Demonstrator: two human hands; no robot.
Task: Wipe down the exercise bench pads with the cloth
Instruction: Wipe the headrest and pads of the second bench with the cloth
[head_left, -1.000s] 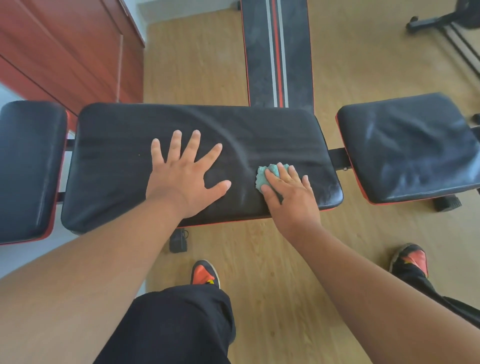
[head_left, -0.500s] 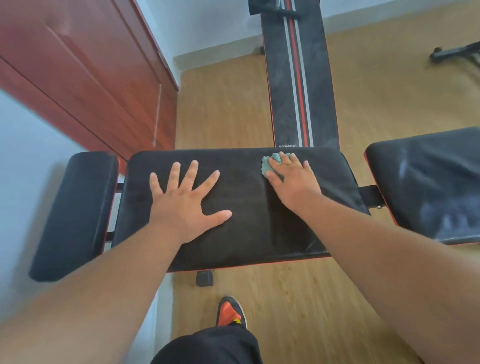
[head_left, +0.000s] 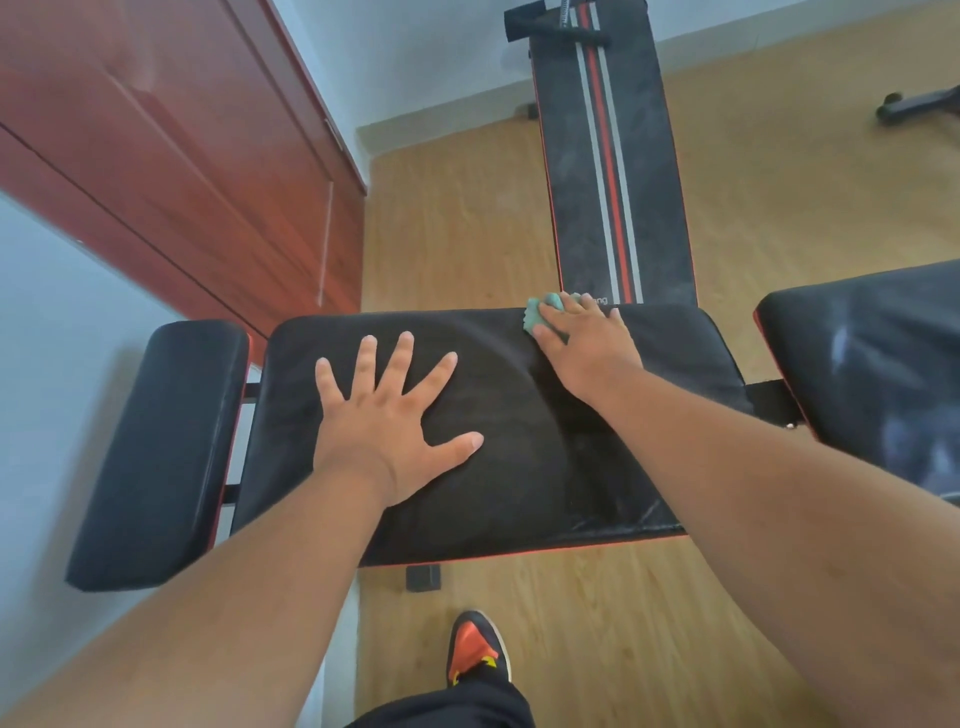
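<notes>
The black middle bench pad (head_left: 519, 467) fills the centre of the head view. My left hand (head_left: 387, 415) lies flat on it with fingers spread, holding nothing. At the pad's far edge my right hand (head_left: 582, 343) presses a small teal cloth (head_left: 540, 314), which sticks out under the fingertips. A smaller black pad (head_left: 161, 447) sits to the left and another black pad (head_left: 878, 374), with pale smears, to the right.
A long black board with red and white stripes (head_left: 608, 171) runs away from the middle pad over the wooden floor (head_left: 457, 223). A red-brown cabinet (head_left: 171, 150) stands at the left. My orange-and-black shoe (head_left: 475, 649) is below the bench. A black stand foot (head_left: 914, 106) lies far right.
My right hand has slid the cloth from the middle pad's near right part up to its far edge. My left hand stays flat on the pad. The camera view tilted upward.
</notes>
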